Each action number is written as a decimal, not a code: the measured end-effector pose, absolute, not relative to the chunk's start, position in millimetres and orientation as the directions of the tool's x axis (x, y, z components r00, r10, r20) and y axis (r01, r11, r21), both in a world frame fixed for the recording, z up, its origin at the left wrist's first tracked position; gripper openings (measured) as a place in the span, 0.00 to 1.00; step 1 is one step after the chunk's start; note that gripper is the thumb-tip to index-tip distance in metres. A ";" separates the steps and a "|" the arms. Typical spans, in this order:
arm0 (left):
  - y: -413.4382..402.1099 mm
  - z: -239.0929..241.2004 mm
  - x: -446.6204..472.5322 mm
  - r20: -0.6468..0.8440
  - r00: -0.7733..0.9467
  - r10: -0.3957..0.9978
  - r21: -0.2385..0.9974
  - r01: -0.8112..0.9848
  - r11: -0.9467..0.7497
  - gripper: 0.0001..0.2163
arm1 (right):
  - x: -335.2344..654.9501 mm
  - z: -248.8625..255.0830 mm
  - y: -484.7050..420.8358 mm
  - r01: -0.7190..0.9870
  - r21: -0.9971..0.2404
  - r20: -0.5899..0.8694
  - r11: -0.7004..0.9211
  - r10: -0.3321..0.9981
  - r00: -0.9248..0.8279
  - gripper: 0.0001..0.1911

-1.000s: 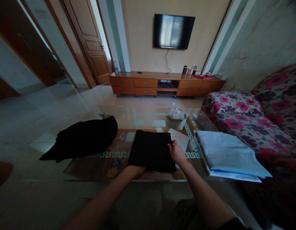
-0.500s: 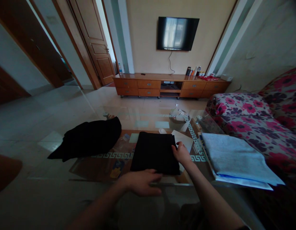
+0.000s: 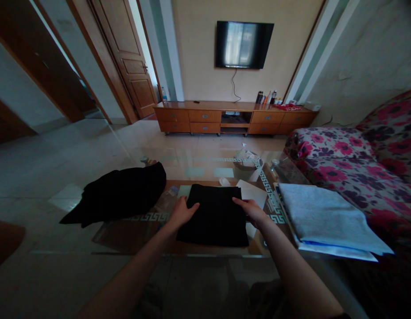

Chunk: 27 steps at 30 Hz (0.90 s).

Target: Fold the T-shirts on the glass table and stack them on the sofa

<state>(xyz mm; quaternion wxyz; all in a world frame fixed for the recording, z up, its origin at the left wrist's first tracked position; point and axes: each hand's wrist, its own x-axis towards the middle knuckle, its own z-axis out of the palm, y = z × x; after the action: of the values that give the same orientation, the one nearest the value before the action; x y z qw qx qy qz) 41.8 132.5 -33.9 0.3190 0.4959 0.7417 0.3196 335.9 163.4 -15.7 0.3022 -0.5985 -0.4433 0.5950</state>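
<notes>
My left hand (image 3: 182, 212) and right hand (image 3: 253, 212) each pinch a side edge of the folded cloth (image 3: 214, 217), near me on the table (image 3: 205, 166). An uneven pull could slide it on the glass and open the fold.

A crumpled black garment (image 3: 119, 192) lies at the left of the glass table (image 3: 205, 166), a grey towel (image 3: 321, 212) at the right, near a flowered sofa (image 3: 341, 155). Beyond, a television (image 3: 244, 44) hangs above a long wooden cabinet (image 3: 205, 116).
</notes>
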 end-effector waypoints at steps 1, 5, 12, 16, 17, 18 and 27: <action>132.1 -34.7 42.3 -0.185 -0.291 0.939 0.844 0.442 0.304 0.27 | 335.8 -14.8 163.4 0.094 -0.886 -0.463 -0.453 0.873 -0.154 0.22; 133.4 -33.5 47.0 -0.284 -0.161 0.945 0.952 0.070 0.298 0.25 | 339.4 -5.1 165.2 -0.079 -0.893 -0.414 -0.444 0.876 -0.247 0.17; 139.4 1.0 43.5 -0.024 -0.134 0.991 0.988 -0.152 0.004 0.31 | 357.4 28.1 160.3 -0.223 -0.956 -0.144 -0.189 0.969 -0.201 0.26; 136.6 21.7 50.0 0.070 -0.091 0.993 0.996 -0.048 -0.075 0.27 | 361.3 34.4 154.9 -0.149 -0.960 -0.200 -0.237 0.953 -0.228 0.24; 135.9 24.7 52.5 0.080 -0.104 0.991 0.996 -0.029 -0.083 0.27 | 362.6 35.0 153.7 -0.141 -0.957 -0.216 -0.254 0.947 -0.238 0.24; 135.3 26.8 54.9 0.090 -0.117 0.989 0.995 -0.020 -0.093 0.27 | 364.4 35.6 152.6 -0.137 -0.951 -0.237 -0.277 0.938 -0.252 0.24; 128.3 40.7 54.3 0.042 -0.030 0.999 0.965 -0.259 -0.048 0.23 | 393.5 36.0 151.4 -0.176 -0.925 -0.278 -0.336 0.916 -0.289 0.30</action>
<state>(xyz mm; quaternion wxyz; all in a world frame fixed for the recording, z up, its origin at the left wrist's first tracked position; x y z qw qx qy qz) 54.3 128.3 40.7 0.5435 0.4353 0.4248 0.5785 393.5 151.4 36.0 0.3979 -0.4439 -0.4166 0.6864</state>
